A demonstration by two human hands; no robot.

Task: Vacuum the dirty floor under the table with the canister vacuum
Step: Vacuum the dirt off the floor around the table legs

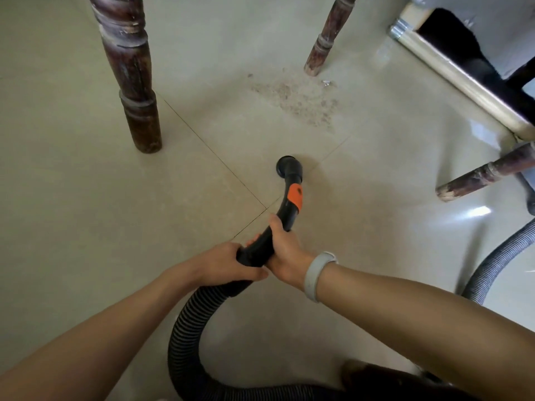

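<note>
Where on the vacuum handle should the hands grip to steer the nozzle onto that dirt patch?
Grip the rigid curved black handle, below the orange collar, coming from the near side as both hands do now: left hand at the ribbed hose joint, right hand further up. The stiff bend likely aims the nozzle; the hose would flex.

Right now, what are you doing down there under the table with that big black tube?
A person is vacuuming the floor. Both hands grip the black vacuum handle: the left hand at the back near the ribbed hose, the right hand further forward. The round nozzle is down at the tiles, short of the dirt patch, which lies by a wooden table leg and is not yet sucked up.
</note>
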